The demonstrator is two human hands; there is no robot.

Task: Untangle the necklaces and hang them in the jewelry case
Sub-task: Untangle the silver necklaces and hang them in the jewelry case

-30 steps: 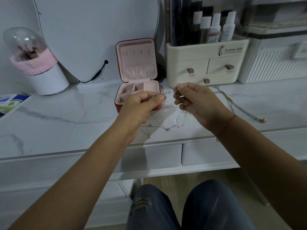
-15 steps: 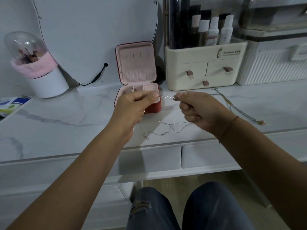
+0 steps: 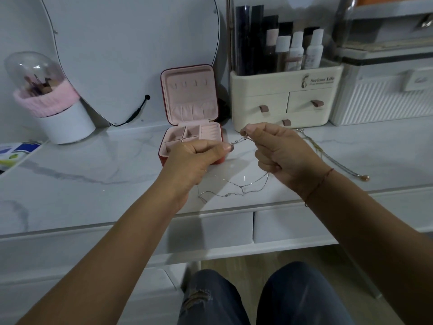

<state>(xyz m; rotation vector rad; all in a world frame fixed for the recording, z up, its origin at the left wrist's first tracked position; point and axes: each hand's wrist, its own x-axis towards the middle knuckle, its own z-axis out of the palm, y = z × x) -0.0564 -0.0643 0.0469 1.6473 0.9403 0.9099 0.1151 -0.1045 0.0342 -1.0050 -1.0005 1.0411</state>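
Marble tabletop (image 3: 93, 184) carries red jewelry case (image 3: 189, 102), open, lid upright, pink lining. Left hand (image 3: 192, 160) in front of case, right hand (image 3: 281, 156) beside it. Fingers (image 3: 220, 147) of both curled, pinching silver necklace (image 3: 239, 141) stretched between them, rest of chain drooping in loops onto tabletop. Gold necklace (image 3: 324, 152) lies right of right hand.

Two hands are up: one left hand (image 3: 196, 160), one right hand (image 3: 281, 153). One jewelry case (image 3: 189, 97) stands open at the far side, four hooks (image 3: 189, 84) in its lid. The tangled silver chains (image 3: 243, 187) are possibly two. One gold necklace (image 3: 339, 165) lies right. One organizer (image 3: 281, 90) has three drawers (image 3: 304, 102) and four small bottles (image 3: 296, 51).
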